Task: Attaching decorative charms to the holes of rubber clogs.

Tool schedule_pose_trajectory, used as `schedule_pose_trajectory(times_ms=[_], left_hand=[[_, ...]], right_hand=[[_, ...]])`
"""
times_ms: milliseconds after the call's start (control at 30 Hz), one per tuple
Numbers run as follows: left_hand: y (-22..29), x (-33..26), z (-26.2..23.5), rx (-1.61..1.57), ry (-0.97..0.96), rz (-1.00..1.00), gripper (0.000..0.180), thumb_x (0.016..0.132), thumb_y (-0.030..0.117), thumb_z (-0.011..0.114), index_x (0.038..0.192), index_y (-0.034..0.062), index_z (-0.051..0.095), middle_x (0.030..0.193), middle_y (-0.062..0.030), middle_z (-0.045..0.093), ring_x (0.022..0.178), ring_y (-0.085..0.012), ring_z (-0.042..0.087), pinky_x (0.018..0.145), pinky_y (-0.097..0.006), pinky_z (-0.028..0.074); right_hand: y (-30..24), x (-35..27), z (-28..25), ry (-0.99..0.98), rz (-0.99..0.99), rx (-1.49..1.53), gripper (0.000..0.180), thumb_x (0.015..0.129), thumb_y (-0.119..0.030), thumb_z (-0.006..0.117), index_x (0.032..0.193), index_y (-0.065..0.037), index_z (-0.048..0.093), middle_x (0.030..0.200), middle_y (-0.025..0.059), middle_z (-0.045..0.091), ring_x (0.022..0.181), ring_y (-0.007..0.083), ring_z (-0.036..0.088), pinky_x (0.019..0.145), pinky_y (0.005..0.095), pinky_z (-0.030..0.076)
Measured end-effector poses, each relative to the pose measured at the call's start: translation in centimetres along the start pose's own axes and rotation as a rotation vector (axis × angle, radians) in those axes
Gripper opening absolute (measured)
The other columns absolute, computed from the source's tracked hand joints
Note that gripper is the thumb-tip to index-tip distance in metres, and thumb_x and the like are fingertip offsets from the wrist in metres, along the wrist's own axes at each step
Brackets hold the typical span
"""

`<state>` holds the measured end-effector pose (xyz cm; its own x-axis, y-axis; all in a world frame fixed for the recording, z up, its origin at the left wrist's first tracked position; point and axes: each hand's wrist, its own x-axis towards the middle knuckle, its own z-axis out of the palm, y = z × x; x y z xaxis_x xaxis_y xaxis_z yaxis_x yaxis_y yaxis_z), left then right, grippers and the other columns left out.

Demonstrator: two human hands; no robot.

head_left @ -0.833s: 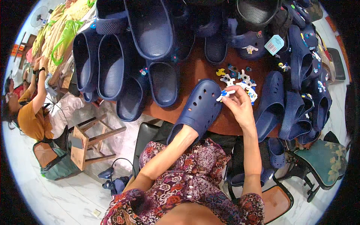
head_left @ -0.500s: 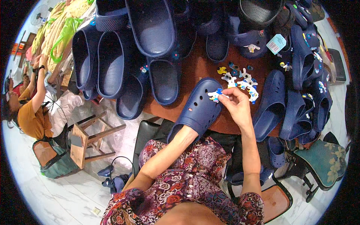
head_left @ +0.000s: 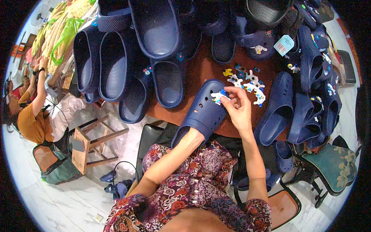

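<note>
My left hand is inside a navy blue perforated clog and hidden by it; only my forearm shows at the shoe's opening, and the clog is held tilted over the near edge of a brown table. My right hand pinches a small white and blue shoe charm against the clog's upper, near the holes. Several more small charms, white, blue and yellow, lie loose on the table just beyond my right hand.
Many navy clogs crowd the table's far side, left and right. A shoe with a blue hang tag sits at the back right. A wooden stool stands at the left. A person in an orange top sits at the far left.
My right hand has brought the white and blue charm leftward from the loose pile onto the clog's upper. The clog has stayed about where it was.
</note>
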<state>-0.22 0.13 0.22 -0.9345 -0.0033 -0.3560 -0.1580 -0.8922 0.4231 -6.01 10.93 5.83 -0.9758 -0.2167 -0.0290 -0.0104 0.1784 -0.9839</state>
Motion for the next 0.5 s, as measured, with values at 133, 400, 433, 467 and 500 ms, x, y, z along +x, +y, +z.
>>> schedule_pose_trajectory(times_ms=[133, 400, 433, 467, 500], left_hand=[[0.1, 0.1, 0.3, 0.057, -0.001, 0.007, 0.022, 0.099, 0.014, 0.051, 0.118, 0.0031, 0.055, 0.109, -0.0069, 0.058, 0.097, -0.0158, 0.059, 0.087, -0.028, 0.053], [0.3, -0.4, 0.8, 0.198, 0.035, 0.063, 0.022, 0.098, 0.014, 0.052, 0.118, 0.0046, 0.055, 0.107, -0.0037, 0.058, 0.094, -0.0134, 0.059, 0.083, -0.026, 0.053], [0.3, -0.4, 0.9, 0.199, 0.034, 0.061, 0.022, 0.098, 0.014, 0.052, 0.118, 0.0046, 0.055, 0.107, -0.0037, 0.058, 0.094, -0.0134, 0.059, 0.083, -0.026, 0.053], [0.3, -0.5, 0.9, 0.211, 0.031, 0.066, 0.022, 0.098, 0.013, 0.052, 0.119, 0.0049, 0.055, 0.107, -0.0034, 0.058, 0.093, -0.0129, 0.059, 0.083, -0.026, 0.053], [0.3, -0.5, 0.9, 0.223, 0.027, 0.070, 0.023, 0.098, 0.013, 0.052, 0.119, 0.0051, 0.056, 0.107, -0.0032, 0.058, 0.093, -0.0125, 0.059, 0.083, -0.026, 0.053]], right_hand=[[1.4, 0.1, -0.7, -0.005, -0.041, -0.103, 0.025, 0.080, -0.011, 0.077, 0.100, -0.005, 0.064, 0.095, -0.0007, 0.052, 0.074, 0.0049, 0.047, 0.059, 0.0179, 0.040], [1.1, 0.7, -0.9, -0.059, 0.029, 0.013, 0.024, 0.080, -0.014, 0.076, 0.097, -0.005, 0.062, 0.098, 0.0005, 0.055, 0.080, 0.0076, 0.050, 0.065, 0.0215, 0.042], [1.0, 0.8, -0.9, -0.066, 0.022, -0.013, 0.024, 0.080, -0.014, 0.076, 0.098, -0.006, 0.062, 0.098, 0.0008, 0.055, 0.082, 0.0084, 0.051, 0.066, 0.0226, 0.042], [1.1, 0.8, -1.0, -0.063, 0.023, -0.013, 0.024, 0.080, -0.014, 0.076, 0.098, -0.006, 0.062, 0.098, 0.0008, 0.055, 0.082, 0.0084, 0.051, 0.066, 0.0226, 0.042], [1.2, 0.9, -1.1, -0.062, -0.003, -0.054, 0.025, 0.079, -0.016, 0.076, 0.097, -0.006, 0.062, 0.098, 0.0014, 0.055, 0.083, 0.0095, 0.052, 0.067, 0.0240, 0.043]])
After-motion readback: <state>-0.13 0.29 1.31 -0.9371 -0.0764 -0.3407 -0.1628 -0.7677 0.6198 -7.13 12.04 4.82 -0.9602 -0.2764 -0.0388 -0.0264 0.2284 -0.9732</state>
